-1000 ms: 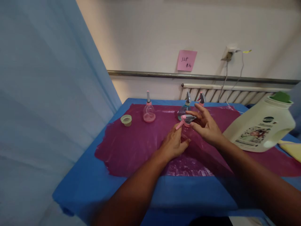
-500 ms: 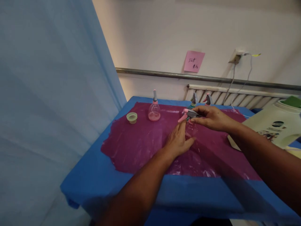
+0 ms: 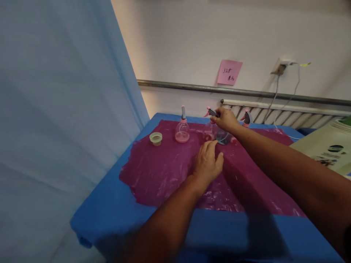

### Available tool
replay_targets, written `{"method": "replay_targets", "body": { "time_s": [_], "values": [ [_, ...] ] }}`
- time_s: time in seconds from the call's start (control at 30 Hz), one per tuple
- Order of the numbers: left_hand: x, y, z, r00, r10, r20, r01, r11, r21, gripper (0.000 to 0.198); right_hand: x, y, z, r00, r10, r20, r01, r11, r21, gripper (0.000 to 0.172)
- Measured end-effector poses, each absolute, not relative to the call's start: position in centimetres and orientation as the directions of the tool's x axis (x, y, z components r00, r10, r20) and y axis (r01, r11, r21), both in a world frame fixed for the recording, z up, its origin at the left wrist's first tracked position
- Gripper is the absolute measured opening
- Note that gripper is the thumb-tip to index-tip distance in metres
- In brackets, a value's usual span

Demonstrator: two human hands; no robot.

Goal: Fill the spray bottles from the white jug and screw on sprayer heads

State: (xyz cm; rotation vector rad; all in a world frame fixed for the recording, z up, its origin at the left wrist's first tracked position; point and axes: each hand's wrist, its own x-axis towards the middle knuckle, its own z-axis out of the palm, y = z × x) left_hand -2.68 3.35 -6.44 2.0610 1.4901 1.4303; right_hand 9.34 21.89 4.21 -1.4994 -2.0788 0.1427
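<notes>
My right hand (image 3: 226, 119) is closed on the grey-and-pink trigger head of a clear spray bottle (image 3: 210, 130), which stands upright at the back of the purple plastic sheet. Below and in front of that bottle, my left hand (image 3: 207, 160) is open, fingers apart, holding nothing. Just right of the held bottle is a teal spray bottle (image 3: 223, 138), its top hidden behind my right hand. A third spray bottle (image 3: 246, 118) shows its pink-collared head above my right forearm. To the left stands a spray bottle (image 3: 182, 132) with pink liquid at its bottom.
A small pale green cup (image 3: 156, 138) sits on the purple sheet (image 3: 161, 171), over a blue-covered table (image 3: 109, 204). At right is a large cream jug (image 3: 329, 146). A blue curtain (image 3: 60, 91) hangs at left; a metal rail (image 3: 178, 86) and radiator (image 3: 255, 106) line the wall.
My right hand has moved the spray bottle back and slightly left, into line with the other bottles. My left hand no longer lies against it and stays near the same spot.
</notes>
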Motion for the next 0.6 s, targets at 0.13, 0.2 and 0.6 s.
{"method": "replay_targets", "body": {
  "time_s": [0.13, 0.2, 0.6],
  "values": [
    [-2.5, 3.2, -6.3, 0.021, 0.836, 0.548, 0.616, -0.443, 0.652, 0.046, 9.1, 22.9, 3.3, -0.189, 0.915, 0.356, 0.869, 0.325, -0.373, 0.030],
    [-2.5, 3.1, -6.2, 0.025, 0.849, 0.528, 0.623, -0.426, 0.656, 0.046, 9.1, 23.1, 3.3, -0.182, 0.921, 0.344, 0.877, 0.310, -0.367, 0.041],
    [-2.2, 2.3, -5.3, 0.110, 0.939, 0.326, 0.825, -0.269, 0.498, 0.022, 1.9, 21.3, 4.3, -0.353, 0.856, 0.378, 0.647, 0.515, -0.562, 0.072]
  ]
}}
